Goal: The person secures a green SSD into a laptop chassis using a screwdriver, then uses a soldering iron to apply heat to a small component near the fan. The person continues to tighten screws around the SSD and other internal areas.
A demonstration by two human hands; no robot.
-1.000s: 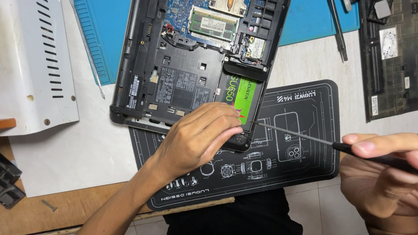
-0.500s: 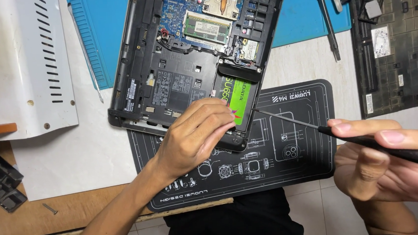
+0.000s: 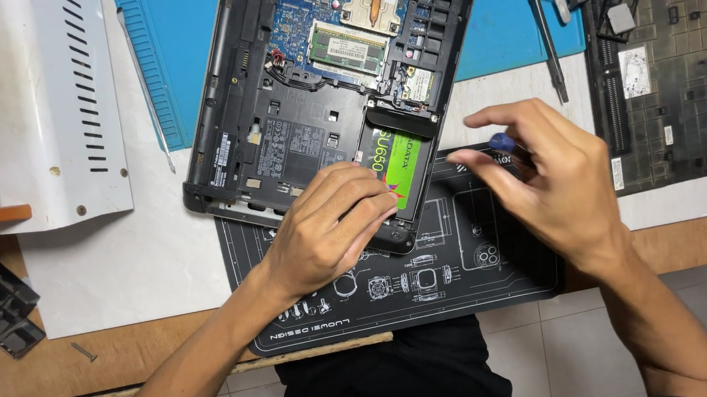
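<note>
the left hand (image 3: 323,234) lies curled on the opened laptop (image 3: 297,103), its fingertips (image 3: 378,190) pressing the green-labelled drive (image 3: 396,158) that sits in the bay at the laptop's near corner. the right hand (image 3: 551,180) hovers above the black work mat (image 3: 475,273), fingers pinched round a blue-capped screwdriver (image 3: 500,141), its shaft hidden.

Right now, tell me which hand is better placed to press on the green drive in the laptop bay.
Left. The left hand already lies over the laptop's lower edge, fingertips at the green drive. The right hand hovers apart over the black mat, pinching a blue-capped tool.
</note>
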